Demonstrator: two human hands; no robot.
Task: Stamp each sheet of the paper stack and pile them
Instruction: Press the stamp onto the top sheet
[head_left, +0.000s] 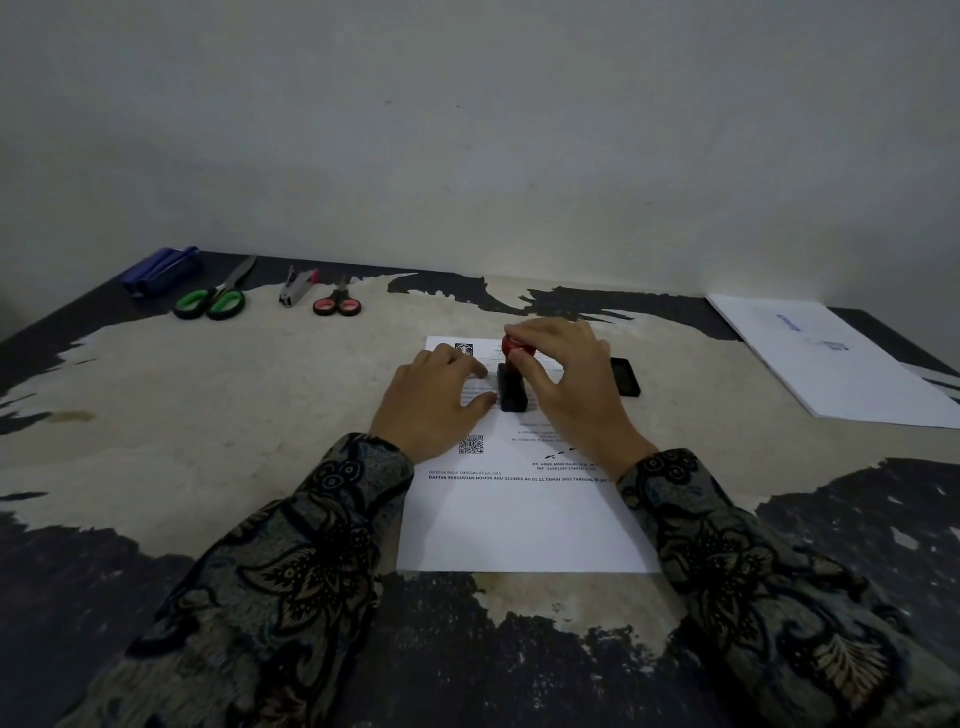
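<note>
Printed sheet (519, 519): lies flat on the worn worktop (208, 395), nearest the viewer, its text half toward the wall. Left hand (434, 400): rests on the sheet just left of the stamp, fingers fairly straight and pressing the paper flat, holding nothing. Stamp (513, 387): black body standing upright on the sheet's upper half, base touching the paper. Right hand (566, 379): fingers curled over the stamp's red knob (514, 344), gripping it from above. Step in hand, by judgement: the impression on this sheet. Next move likely calls for a straight lift of the stamp, then carrying the sheet to the pile. Ink pad (625, 377): just right of the stamp, off the sheet. White pile (831, 358): well right of the stamp, faint blue marks showing.
</note>
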